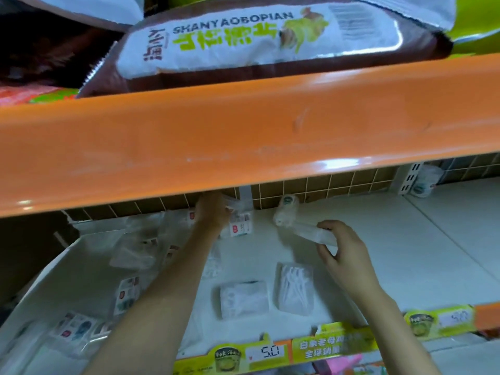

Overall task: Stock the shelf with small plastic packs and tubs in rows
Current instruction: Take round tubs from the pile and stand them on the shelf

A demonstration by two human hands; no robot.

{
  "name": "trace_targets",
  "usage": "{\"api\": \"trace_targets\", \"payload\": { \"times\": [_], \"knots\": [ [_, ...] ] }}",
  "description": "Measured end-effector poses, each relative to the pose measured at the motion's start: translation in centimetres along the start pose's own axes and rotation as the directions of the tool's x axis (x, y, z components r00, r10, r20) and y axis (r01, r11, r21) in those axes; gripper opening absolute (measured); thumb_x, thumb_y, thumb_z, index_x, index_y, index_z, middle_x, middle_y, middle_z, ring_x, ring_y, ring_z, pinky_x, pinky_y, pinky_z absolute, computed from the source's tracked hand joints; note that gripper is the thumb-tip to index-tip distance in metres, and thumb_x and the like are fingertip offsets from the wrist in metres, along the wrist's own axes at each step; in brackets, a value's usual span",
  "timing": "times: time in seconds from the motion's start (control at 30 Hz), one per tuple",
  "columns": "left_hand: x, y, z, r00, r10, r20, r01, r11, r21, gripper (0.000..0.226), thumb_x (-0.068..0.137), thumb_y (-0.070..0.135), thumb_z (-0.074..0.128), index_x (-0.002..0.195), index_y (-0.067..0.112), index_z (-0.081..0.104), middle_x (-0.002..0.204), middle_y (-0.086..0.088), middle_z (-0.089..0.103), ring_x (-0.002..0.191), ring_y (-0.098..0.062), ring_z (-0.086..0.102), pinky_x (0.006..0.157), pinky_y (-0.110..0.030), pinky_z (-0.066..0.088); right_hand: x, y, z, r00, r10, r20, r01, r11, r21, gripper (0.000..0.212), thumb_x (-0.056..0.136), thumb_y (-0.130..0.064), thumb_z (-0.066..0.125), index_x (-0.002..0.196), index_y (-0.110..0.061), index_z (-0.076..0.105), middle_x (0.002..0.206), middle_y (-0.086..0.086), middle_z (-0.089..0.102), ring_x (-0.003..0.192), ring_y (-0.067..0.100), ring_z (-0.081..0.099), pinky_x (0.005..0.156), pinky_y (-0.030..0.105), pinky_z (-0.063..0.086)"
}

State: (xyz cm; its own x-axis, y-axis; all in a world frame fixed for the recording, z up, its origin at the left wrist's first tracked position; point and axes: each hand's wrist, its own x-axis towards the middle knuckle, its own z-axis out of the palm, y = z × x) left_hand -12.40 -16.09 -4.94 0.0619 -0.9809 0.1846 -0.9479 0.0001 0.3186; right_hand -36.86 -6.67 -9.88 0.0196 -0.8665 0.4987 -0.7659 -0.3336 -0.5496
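The right hand (343, 247) has its fingers and thumb curled round a long white plastic pack (311, 234), held just above the white shelf (378, 239), its far end close to a small clear tub (286, 212) lying on its side near the back. The left hand (212, 212) reaches deep to the rear of the shelf, partly hidden under the orange shelf edge (243, 131) above; it touches a clear labelled pack (239, 224) there, but whether its fingers grip it cannot be told. Two white packs of plastic cutlery (295, 286) and (243, 299) lie side by side nearer the front. More clear labelled packs (127, 293) are scattered over the left part. Another tub (424, 182) stands at the far right by a slotted upright. Brown tiles (324, 185) back the shelf; yellow-green price tags (265, 353) line its front rail. A large snack bag (257, 41) lies on the upper shelf
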Motion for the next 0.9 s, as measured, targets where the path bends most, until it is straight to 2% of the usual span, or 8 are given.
{"api": "trace_targets", "payload": {
  "times": [0.1,0.2,0.37,0.47,0.57,0.7,0.8,0.9],
  "knots": [
    [-0.8,-0.1,-0.2,1.0,0.028,-0.007,-0.029,0.998,-0.06,0.019,0.092,0.019,0.06,0.108,0.011,0.061,0.106,-0.005,0.059,0.092,-0.015,0.054,0.07,-0.017,0.034,-0.5,0.3,-0.1,0.998,0.035,-0.044,-0.034,0.999,0.034,0.03,0.078,-0.002,0.063,0.107,-0.008,0.059,0.104,0.004,0.061,0.094,0.026,0.057,0.074,0.023,0.036],
    [-1.2,-0.9,-0.2,0.995,0.0,-0.103,-0.012,0.993,-0.121,0.023,0.093,0.027,0.058,0.108,0.009,0.059,0.102,-0.002,0.061,0.098,-0.022,0.058,0.073,-0.022,0.036,-0.6,0.1,-0.2,0.994,0.074,-0.078,-0.069,0.996,0.062,0.032,0.077,-0.013,0.056,0.108,-0.009,0.058,0.103,0.003,0.061,0.078,0.018,0.052,0.07,0.022,0.034],
    [-4.8,-0.4,-0.7,0.951,-0.097,-0.293,-0.057,0.879,-0.474,0.04,0.084,0.025,0.07,0.117,0.005,0.06,0.113,-0.015,0.066,0.105,-0.032,0.06,0.089,-0.037,0.048,-0.6,-0.1,-0.6,0.983,0.135,-0.123,-0.123,0.987,0.103,0.035,0.075,-0.017,0.054,0.11,-0.011,0.058,0.102,-0.005,0.057,0.082,0.016,0.053,0.071,0.022,0.035],
    [-8.0,0.3,-1.0,0.935,-0.157,-0.317,-0.07,0.797,-0.599,0.04,0.081,0.025,0.073,0.116,0.009,0.059,0.104,-0.002,0.067,0.095,-0.023,0.062,0.075,-0.027,0.046,-0.8,-0.3,-0.9,0.979,0.15,-0.14,-0.135,0.985,0.111,0.035,0.076,-0.018,0.054,0.11,-0.014,0.058,0.103,-0.007,0.056,0.084,0.017,0.054,0.07,0.028,0.038],
    [-10.0,0.7,-1.0,0.935,-0.134,-0.327,-0.089,0.807,-0.584,0.036,0.082,0.022,0.072,0.114,0.014,0.057,0.099,0.004,0.063,0.09,-0.02,0.061,0.065,-0.021,0.038,-1.2,-0.3,-1.4,0.98,0.119,-0.157,-0.103,0.989,0.11,0.034,0.077,-0.016,0.054,0.11,-0.014,0.058,0.103,-0.009,0.055,0.093,0.016,0.054,0.068,0.03,0.041],
    [-10.9,1.5,-1.4,0.94,-0.101,-0.325,-0.129,0.778,-0.615,0.045,0.091,0.028,0.059,0.134,0.02,0.048,0.126,0.002,0.055,0.111,-0.014,0.054,0.084,-0.025,0.045,-1.7,0.5,-2.4,0.983,0.05,-0.177,-0.027,0.991,0.132,0.034,0.078,-0.021,0.049,0.111,-0.014,0.056,0.109,-0.01,0.054,0.102,0.01,0.051,0.068,0.034,0.047],
    [-11.2,3.2,-1.6,0.931,-0.058,-0.36,-0.174,0.796,-0.58,0.039,0.097,0.028,0.048,0.135,0.021,0.048,0.12,0.006,0.046,0.107,0.003,0.039,0.088,-0.017,0.033,-2.2,1.7,-3.6,0.981,-0.01,-0.196,0.043,0.986,0.161,0.034,0.078,-0.025,0.045,0.11,-0.018,0.053,0.11,-0.012,0.053,0.103,0.007,0.05,0.067,0.034,0.048],
    [-11.7,5.4,-0.5,0.936,-0.084,-0.342,-0.148,0.788,-0.598,0.042,0.093,0.036,0.037,0.13,0.022,0.052,0.12,0.002,0.046,0.108,-0.004,0.041,0.09,-0.018,0.032,-2.5,3.3,-5.2,0.977,-0.056,-0.207,0.094,0.98,0.178,0.03,0.079,-0.024,0.046,0.109,-0.022,0.049,0.112,-0.013,0.051,0.105,0.009,0.049,0.068,0.034,0.049]
  ]
}}
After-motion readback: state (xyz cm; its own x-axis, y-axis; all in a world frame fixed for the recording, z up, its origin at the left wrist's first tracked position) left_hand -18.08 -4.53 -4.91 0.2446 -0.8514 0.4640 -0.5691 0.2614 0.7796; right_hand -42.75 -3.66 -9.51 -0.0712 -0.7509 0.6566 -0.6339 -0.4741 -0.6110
